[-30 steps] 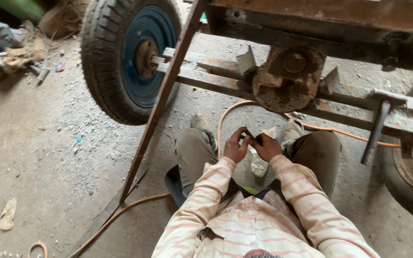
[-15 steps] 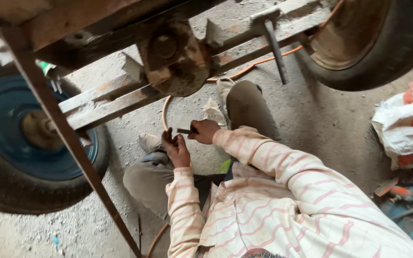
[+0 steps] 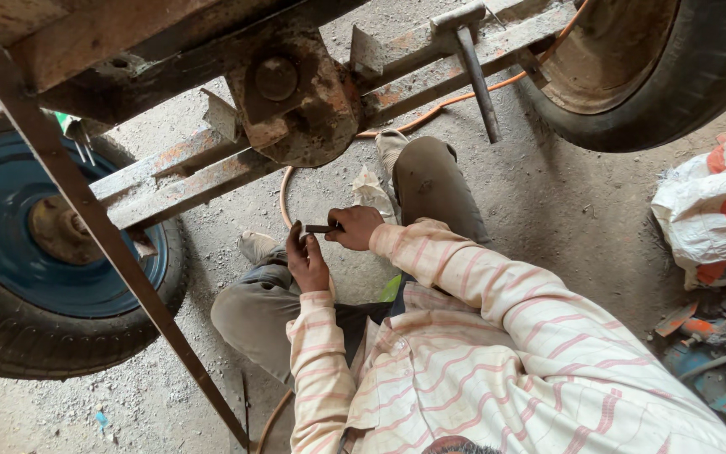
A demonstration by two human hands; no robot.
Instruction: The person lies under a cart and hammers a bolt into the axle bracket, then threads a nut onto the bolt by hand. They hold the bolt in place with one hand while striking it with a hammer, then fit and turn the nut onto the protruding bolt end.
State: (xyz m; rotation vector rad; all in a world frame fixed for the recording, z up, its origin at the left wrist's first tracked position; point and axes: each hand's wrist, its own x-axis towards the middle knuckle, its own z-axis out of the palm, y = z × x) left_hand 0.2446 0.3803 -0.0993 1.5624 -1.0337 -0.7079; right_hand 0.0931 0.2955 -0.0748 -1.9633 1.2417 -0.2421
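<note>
I sit on the ground beneath a rusty cart axle [image 3: 296, 97]. My left hand [image 3: 306, 259] and my right hand [image 3: 353, 227] meet in front of my chest, both gripping a short dark metal rod [image 3: 319, 229] held level between them. My sleeves are pink-striped. My knees are bent, feet toward the axle housing. An orange hose [image 3: 283, 197] curves on the ground just past my hands.
A blue-rimmed wheel [image 3: 35, 252] stands at left, another tyre [image 3: 674, 76] at top right. A slanted rusty bar [image 3: 119, 252] crosses at left. A hammer [image 3: 474, 59] rests on the axle beam. A white and orange sack [image 3: 707, 210] and scattered tools [image 3: 707, 336] lie at right.
The view has swung from the left wheel toward the right, then closer. My hands stay together on the small rod in front of me.
</note>
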